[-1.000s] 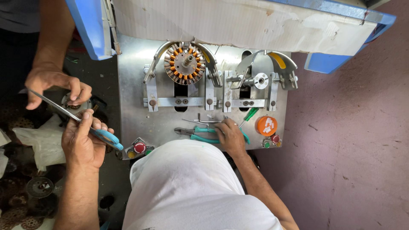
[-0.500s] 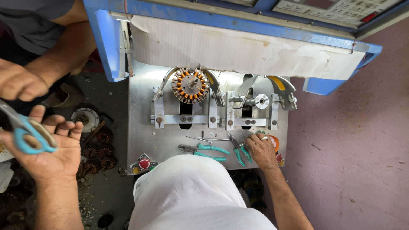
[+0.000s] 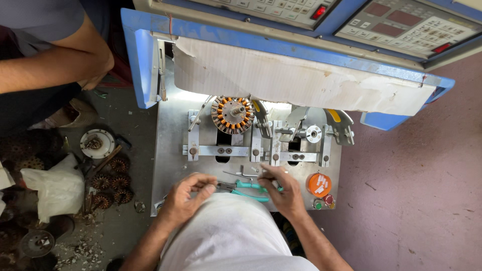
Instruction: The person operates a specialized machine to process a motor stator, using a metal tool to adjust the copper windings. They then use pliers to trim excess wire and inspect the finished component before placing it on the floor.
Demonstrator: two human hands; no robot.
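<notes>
Below, teal-handled pliers (image 3: 248, 188) between hands.

A blue-framed machine (image 3: 138, 60) fills the top of the view, a grey control panel (image 3: 401, 25) along its upper edge and a pale paper sheet (image 3: 301, 80) taped beneath; to the right the floor (image 3: 416, 200) is dull pinkish-purple and scuffed; to the left it is dark, gritty concrete (image 3: 125, 221); lighting is soft, even.

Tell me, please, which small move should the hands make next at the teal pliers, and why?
Probably close the right hand around the teal pliers and lift them: its fingers already rest over the handles, and the left hand sits beside the jaws on the metal plate.
</notes>
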